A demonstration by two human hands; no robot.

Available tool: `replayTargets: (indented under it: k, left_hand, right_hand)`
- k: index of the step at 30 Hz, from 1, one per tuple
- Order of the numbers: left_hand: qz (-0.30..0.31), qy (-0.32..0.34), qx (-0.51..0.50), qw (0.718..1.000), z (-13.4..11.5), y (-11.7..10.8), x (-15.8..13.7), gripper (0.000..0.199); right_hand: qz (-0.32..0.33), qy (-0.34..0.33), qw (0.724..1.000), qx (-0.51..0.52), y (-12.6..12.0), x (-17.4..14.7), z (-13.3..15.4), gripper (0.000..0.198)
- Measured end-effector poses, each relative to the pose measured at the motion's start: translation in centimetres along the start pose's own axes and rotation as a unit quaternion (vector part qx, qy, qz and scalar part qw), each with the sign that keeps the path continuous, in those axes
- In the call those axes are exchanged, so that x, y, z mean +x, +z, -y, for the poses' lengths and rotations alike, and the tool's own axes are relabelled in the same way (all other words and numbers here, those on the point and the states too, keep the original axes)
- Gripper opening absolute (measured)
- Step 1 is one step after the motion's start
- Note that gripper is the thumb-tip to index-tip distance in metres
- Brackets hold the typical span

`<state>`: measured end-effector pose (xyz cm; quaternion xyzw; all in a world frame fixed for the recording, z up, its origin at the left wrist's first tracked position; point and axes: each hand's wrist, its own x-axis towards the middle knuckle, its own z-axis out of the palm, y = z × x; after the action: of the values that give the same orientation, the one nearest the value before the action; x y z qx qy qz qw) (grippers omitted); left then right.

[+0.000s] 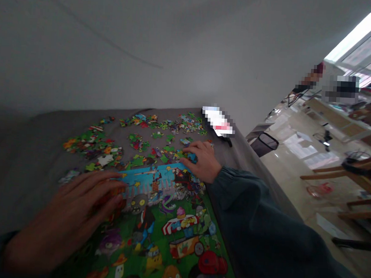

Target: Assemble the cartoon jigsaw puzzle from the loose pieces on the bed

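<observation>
A colourful cartoon jigsaw puzzle picture (169,208) lies on the grey cloth, with a blue strip along its far edge and green below. My left hand (79,208) rests over its far left corner, fingers stretched out and thumb apart, covering that part of the picture. At the far right corner, my right hand (201,160) has its thumb and fingers closed about a small blue puzzle piece (192,157). Loose puzzle pieces (169,148) lie just beyond the picture, close to the right fingers.
A heap of loose pieces (92,146) spreads at the left, with more pieces (186,124) toward the back. A phone (218,122) with a lit screen lies at the back right. A pale wall (177,51) rises behind. Beyond the cloth's right edge stands a wooden chair (360,177).
</observation>
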<state>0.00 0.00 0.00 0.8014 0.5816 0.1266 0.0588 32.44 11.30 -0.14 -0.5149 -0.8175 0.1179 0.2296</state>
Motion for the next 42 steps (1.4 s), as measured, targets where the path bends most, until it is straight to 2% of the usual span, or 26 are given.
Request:
replayTargets:
  k: [5, 9, 12, 15, 20, 25, 27, 30, 33, 36, 42]
  left_hand:
    - [0.062, -0.087, 0.06, 0.993, 0.5, 0.8, 0.8, 0.063]
    - [0.078, -0.088, 0.059, 0.991, -0.3, 0.4, 1.2, 0.065]
    - [0.087, -0.091, 0.053, 0.991, -0.6, 0.0, 1.3, 0.065]
    - [0.093, -0.089, 0.047, 0.991, -0.5, -0.1, 1.3, 0.064]
    - [0.082, -0.076, 0.041, 0.993, -0.1, 0.0, 1.1, 0.059]
    - [0.087, -0.067, 0.016, 0.994, 0.0, -0.2, 1.2, 0.058]
    - [0.079, -0.062, 0.006, 0.995, 0.2, -0.3, 1.2, 0.056]
    - [0.057, -0.048, -0.01, 0.997, 0.7, -0.5, 1.2, 0.048]
    - [0.011, -0.039, -0.015, 0.999, 1.3, -1.1, 1.3, 0.04]
    - [-0.008, -0.06, 0.002, 0.998, 2.0, -2.0, 1.5, 0.041]
    - [-0.003, -0.118, 0.032, 0.993, 3.2, -2.9, 3.1, 0.051]
  right_hand:
    - [-0.02, 0.029, 0.999, -0.002, -0.2, 0.9, -0.8, 0.01]
    - [-0.051, 0.054, 0.997, -0.011, -0.4, 1.4, -1.3, 0.014]
    - [-0.057, 0.022, 0.998, -0.02, -0.4, 1.4, -0.8, 0.02]
    - [-0.011, -0.035, 0.999, -0.027, -0.3, 1.4, -0.2, 0.019]
    - [0.066, -0.069, 0.994, -0.044, 0.1, 2.2, -0.3, 0.028]
    - [0.029, -0.042, 0.997, -0.063, 0.1, 2.6, -0.7, 0.025]
    - [0.014, -0.052, 0.997, -0.056, 0.1, 2.5, -0.6, 0.023]
    - [0.016, -0.072, 0.997, -0.034, 0.4, 2.3, -0.6, 0.019]
    - [0.031, -0.063, 0.998, -0.007, 0.6, 2.3, -0.6, 0.013]
    - [0.043, -0.048, 0.998, 0.018, 0.6, 2.5, -0.7, 0.008]
    - [0.052, -0.021, 0.997, 0.062, 0.3, 2.3, 0.1, 0.014]
